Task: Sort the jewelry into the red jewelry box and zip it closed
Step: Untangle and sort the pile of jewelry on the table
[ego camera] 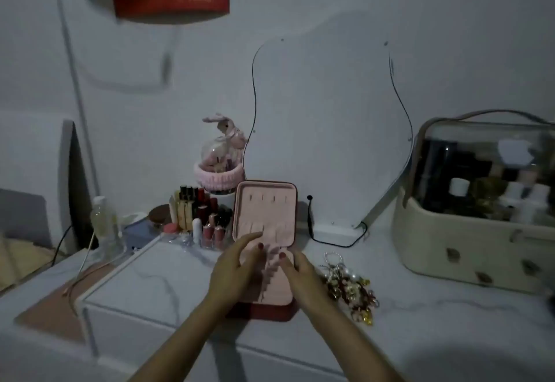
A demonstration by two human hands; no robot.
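Two bare hands over the open box. Left hand [237,264]: fingers straight and spread, tips reaching onto the lower edge of the upright lid, holding nothing. Right hand [300,273]: fingers [282,257] lie blurred over the lower tray; whether they pinch anything cannot be told.

Red zip-around jewelry box with pink velvet lining [267,261]: lies open near the middle of the desk, lid propped upright with hooks and small pockets, tray flat beneath the hands. Likely light and fairly stiff, soft-faced; best steadied by its outer red edge.

Tangled heap of gold, red and pearl jewelry [351,288]: lies on the white marbled desk [450,321] just right of the box, none yet visibly inside. Probably light, slippery and prone to snagging; lift one piece at a time by a chain or clasp.

Behind: lipsticks in a clear rack [199,216], wavy-edged mirror [327,129], cream cosmetics case [477,201] toward the right edge.
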